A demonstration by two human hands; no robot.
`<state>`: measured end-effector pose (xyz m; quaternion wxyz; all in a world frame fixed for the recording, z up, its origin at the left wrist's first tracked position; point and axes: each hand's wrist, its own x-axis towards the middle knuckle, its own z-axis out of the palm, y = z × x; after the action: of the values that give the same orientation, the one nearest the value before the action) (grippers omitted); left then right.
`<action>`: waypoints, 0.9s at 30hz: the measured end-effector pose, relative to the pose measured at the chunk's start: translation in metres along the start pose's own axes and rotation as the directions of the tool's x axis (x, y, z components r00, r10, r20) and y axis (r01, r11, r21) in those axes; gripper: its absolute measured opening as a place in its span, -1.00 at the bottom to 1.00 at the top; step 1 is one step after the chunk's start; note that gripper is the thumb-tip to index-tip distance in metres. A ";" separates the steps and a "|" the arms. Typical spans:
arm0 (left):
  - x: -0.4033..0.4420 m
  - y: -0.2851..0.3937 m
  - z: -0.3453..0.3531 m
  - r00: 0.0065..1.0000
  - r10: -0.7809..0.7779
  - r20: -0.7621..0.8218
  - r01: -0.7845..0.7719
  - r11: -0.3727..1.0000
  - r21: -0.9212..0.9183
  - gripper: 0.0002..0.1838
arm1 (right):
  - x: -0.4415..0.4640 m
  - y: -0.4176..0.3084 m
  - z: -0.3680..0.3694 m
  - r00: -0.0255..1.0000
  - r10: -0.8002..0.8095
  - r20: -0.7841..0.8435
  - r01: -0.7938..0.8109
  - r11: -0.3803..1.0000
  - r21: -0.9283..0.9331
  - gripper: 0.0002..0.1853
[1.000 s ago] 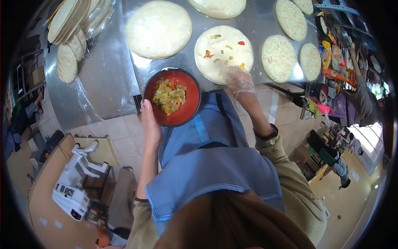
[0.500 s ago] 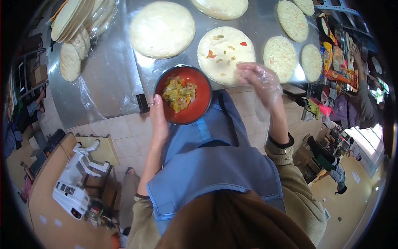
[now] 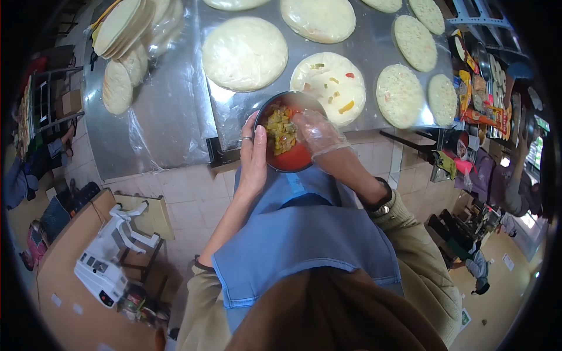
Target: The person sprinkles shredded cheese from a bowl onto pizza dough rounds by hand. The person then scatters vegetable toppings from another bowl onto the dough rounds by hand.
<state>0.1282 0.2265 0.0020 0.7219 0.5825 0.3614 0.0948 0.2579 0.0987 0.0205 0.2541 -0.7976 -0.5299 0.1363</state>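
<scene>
My left hand [image 3: 253, 153], a ring on one finger, is closed on the rim and side of a round bowl [image 3: 291, 159], black outside and red inside. Chopped cooked peppers [image 3: 280, 130], green and yellow, lie in the bowl's left part. Inside the bowl, my right hand [image 3: 322, 133] wears a clear plastic glove, its fingers bunched against the peppers. The fingertips are partly hidden, and I cannot make out how much they pinch. Just beyond the bowl is a round flat dough base [image 3: 322, 79] with several scattered pepper pieces, partly covered by the bowl.
More plain dough rounds [image 3: 244, 54] lie on the metal table [image 3: 170, 128]. Topped rounds [image 3: 400, 96] sit at the right. A stack of bases [image 3: 120, 26] and plastic film occupy the far left. A white machine [image 3: 102, 266] stands behind left. Other people are at both sides.
My right hand has moved from above the dough base down into the bowl. A yellow pepper strip now shows near the base's front edge. The bowl sits further right in view.
</scene>
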 end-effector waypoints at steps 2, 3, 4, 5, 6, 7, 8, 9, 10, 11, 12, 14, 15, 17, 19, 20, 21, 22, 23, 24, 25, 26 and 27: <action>0.002 0.006 0.001 0.999 -0.036 0.026 0.038 0.997 -0.068 -0.32 | 0.004 0.008 -0.006 0.974 0.104 0.203 -0.118 0.991 0.058 -0.61; 0.003 0.009 0.002 0.998 -0.056 0.040 0.059 0.993 -0.104 -0.31 | 0.011 0.008 -0.015 0.950 0.180 0.257 -0.232 0.954 0.190 -0.65; 0.006 0.006 0.003 0.997 -0.063 0.040 0.068 0.989 -0.131 -0.30 | 0.021 0.006 -0.031 0.915 0.246 0.321 -0.346 0.886 0.307 -0.68; 0.009 0.001 0.004 0.997 -0.070 0.042 0.076 0.984 -0.159 -0.29 | 0.027 0.007 -0.041 0.870 0.300 0.390 -0.456 0.791 0.409 -0.71; 0.013 -0.003 0.006 0.996 -0.077 0.047 0.085 0.979 -0.186 -0.28 | 0.028 0.011 -0.046 0.851 0.326 0.412 -0.519 0.648 0.558 -0.73; 0.017 -0.004 0.008 0.995 -0.083 0.052 0.092 0.975 -0.203 -0.27 | 0.028 0.016 -0.051 0.829 0.347 0.438 -0.558 0.475 0.681 -0.75; 0.022 -0.004 0.010 0.995 -0.087 0.057 0.097 0.970 -0.221 -0.26 | 0.028 0.022 -0.056 0.808 0.358 0.468 -0.571 0.281 0.771 -0.76; 0.026 -0.002 0.012 0.994 -0.091 0.060 0.103 0.965 -0.240 -0.26 | 0.030 0.026 -0.065 0.790 0.340 0.509 -0.589 0.195 0.784 -0.73; 0.029 0.001 0.016 0.994 -0.085 0.065 0.099 0.964 -0.246 -0.25 | 0.033 0.029 -0.071 0.792 0.342 0.505 -0.580 0.166 0.797 -0.72; 0.033 0.007 0.020 0.994 -0.080 0.069 0.094 0.963 -0.253 -0.25 | 0.036 0.030 -0.077 0.794 0.343 0.502 -0.571 0.138 0.809 -0.72; 0.036 0.012 0.025 0.995 -0.074 0.071 0.090 0.962 -0.259 -0.24 | 0.039 0.032 -0.081 0.796 0.342 0.500 -0.562 0.109 0.820 -0.72; 0.044 0.017 0.032 0.995 -0.066 0.080 0.086 0.956 -0.281 -0.24 | 0.045 0.039 -0.086 0.808 0.348 0.475 -0.555 0.179 0.812 -0.74; 0.048 0.019 0.035 0.994 -0.062 0.089 0.086 0.953 -0.290 -0.23 | 0.048 0.045 -0.086 0.822 0.348 0.451 -0.546 0.251 0.799 -0.75; 0.054 0.023 0.041 0.995 -0.036 0.090 0.060 0.957 -0.283 -0.23 | 0.052 0.053 -0.085 0.850 0.335 0.406 -0.516 0.373 0.772 -0.79; 0.062 0.026 0.047 0.996 -0.024 0.088 0.048 0.958 -0.282 -0.22 | 0.057 0.059 -0.084 0.879 0.298 0.373 -0.476 0.481 0.737 -0.83; 0.065 0.026 0.049 0.996 -0.026 0.083 0.049 0.958 -0.283 -0.22 | 0.059 0.064 -0.083 0.879 0.285 0.383 -0.474 0.440 0.762 -0.84; 0.069 0.026 0.052 0.997 -0.029 0.078 0.050 0.958 -0.283 -0.21 | 0.062 0.069 -0.082 0.879 0.270 0.392 -0.473 0.398 0.786 -0.85; 0.072 0.028 0.055 0.997 -0.034 0.076 0.056 0.951 -0.304 -0.21 | 0.064 0.073 -0.082 0.879 0.258 0.401 -0.472 0.352 0.808 -0.86; 0.074 0.030 0.058 0.996 -0.041 0.076 0.064 0.944 -0.324 -0.21 | 0.068 0.075 -0.085 0.856 0.290 0.427 -0.506 0.307 0.806 -0.85; 0.076 0.031 0.061 0.996 -0.049 0.077 0.072 0.936 -0.344 -0.21 | 0.072 0.076 -0.091 0.831 0.323 0.454 -0.539 0.261 0.801 -0.83; 0.080 0.030 0.063 0.996 -0.048 0.075 0.071 0.935 -0.348 -0.22 | 0.075 0.076 -0.096 0.803 0.354 0.480 -0.569 0.213 0.794 -0.80; 0.084 0.026 0.065 0.996 -0.047 0.073 0.070 0.933 -0.354 -0.22 | 0.078 0.078 -0.100 0.790 0.355 0.500 -0.578 0.159 0.800 -0.79; 0.088 0.025 0.067 0.997 -0.045 0.070 0.067 0.931 -0.360 -0.23 | 0.080 0.080 -0.103 0.777 0.354 0.520 -0.586 0.106 0.804 -0.79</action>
<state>0.2407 0.2316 -0.0068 0.8298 0.4319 0.3321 0.1213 0.4025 0.1206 0.0670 0.5605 -0.5940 -0.0811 0.5714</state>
